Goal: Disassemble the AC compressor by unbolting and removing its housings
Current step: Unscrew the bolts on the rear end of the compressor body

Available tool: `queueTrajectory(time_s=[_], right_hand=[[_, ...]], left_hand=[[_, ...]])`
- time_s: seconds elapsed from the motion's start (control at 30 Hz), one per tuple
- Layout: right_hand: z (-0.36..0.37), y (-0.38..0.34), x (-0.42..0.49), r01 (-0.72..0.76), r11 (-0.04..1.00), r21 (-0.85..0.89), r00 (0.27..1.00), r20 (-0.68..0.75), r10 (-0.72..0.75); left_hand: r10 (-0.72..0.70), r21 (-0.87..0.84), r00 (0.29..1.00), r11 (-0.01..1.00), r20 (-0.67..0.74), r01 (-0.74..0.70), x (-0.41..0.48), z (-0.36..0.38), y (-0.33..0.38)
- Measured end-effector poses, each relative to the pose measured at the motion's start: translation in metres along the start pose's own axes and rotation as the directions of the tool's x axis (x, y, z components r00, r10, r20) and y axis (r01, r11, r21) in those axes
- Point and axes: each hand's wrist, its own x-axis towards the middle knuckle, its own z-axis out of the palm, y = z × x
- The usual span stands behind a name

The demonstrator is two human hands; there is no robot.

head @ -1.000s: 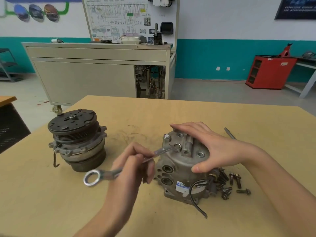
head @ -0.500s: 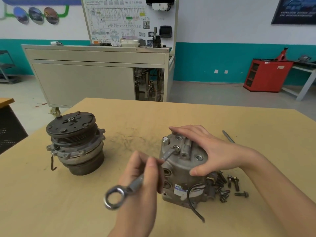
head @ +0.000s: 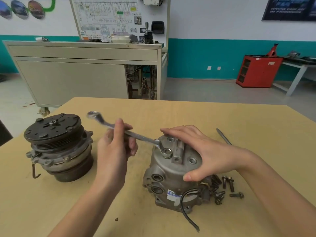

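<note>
Left hand (head: 114, 151) grips the wrench (head: 136, 135) mid-shank, fingers curled; its ring end sits on a bolt (head: 167, 151) atop the housing (head: 164, 173).
Right hand (head: 201, 154) lies flat on the housing top, fingers straight. The housing stands on a tan table (head: 205, 117) beside loose bolts (head: 227, 185); it carries a blue-white label (head: 173, 195) (unreadable). Workshop, teal-banded wall.

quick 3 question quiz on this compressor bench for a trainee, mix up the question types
1. True or false: the right hand rests on top of the compressor housing.
2. The left hand grips the wrench by: A its shank; B the ring end seated on the housing; C nothing, the wrench lies loose.
3. Fill in: the loose bolts lie to the ___ of the housing.

Key: 1 true; 2 A; 3 right.
</note>
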Motion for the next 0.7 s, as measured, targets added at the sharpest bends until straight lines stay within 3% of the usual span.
queueTrajectory(time_s=[0.1, 0.2, 0.27, 0.37, 0.47, 0.53, 0.6, 0.7], right_hand=[[0.0, 0.0, 0.0, -0.001, 1.0, 0.009, 1.0, -0.005, 0.001], [0.001, -0.001, -0.001, 0.0, 1.0, 0.019, 1.0, -0.009, 0.0], [0.001, -0.001, -0.001, 0.0, 1.0, 0.02, 1.0, -0.011, 0.0], [0.0, 0.001, -0.001, 0.0, 1.0, 0.011, 1.0, -0.008, 0.0], [0.0, 0.0, 0.0, -0.003, 1.0, 0.009, 1.0, -0.008, 0.003], [0.001, 0.0, -0.001, -0.004, 1.0, 0.009, 1.0, -0.021, 0.004], [0.002, -0.001, -0.002, -0.005, 1.0, 0.007, 0.999, -0.036, 0.005], [0.002, -0.001, -0.003, 0.003, 0.999, -0.036, 0.997, -0.076, -0.006]], left_hand=[[-0.189, 0.063, 0.979, 0.981, 0.078, 0.184, 0.024, 0.005, -0.009], [-0.23, 0.063, 0.966, 0.973, 0.118, 0.224, 0.027, 0.003, -0.008], [-0.16, 0.008, 0.983, 0.987, 0.09, 0.16, 0.014, -0.005, -0.007], [0.044, -0.05, 0.998, 0.998, -0.041, -0.046, -0.025, -0.015, -0.01], [0.264, 0.055, 0.964, 0.963, -0.002, -0.264, -0.063, -0.019, -0.015], [0.361, 0.228, 0.913, 0.889, 0.188, -0.398, -0.081, -0.017, -0.015], [0.448, 0.407, 0.82, 0.715, 0.356, -0.568, -0.094, -0.009, -0.014], [0.58, 0.517, 0.692, 0.47, 0.431, -0.716, -0.105, 0.009, -0.011]])
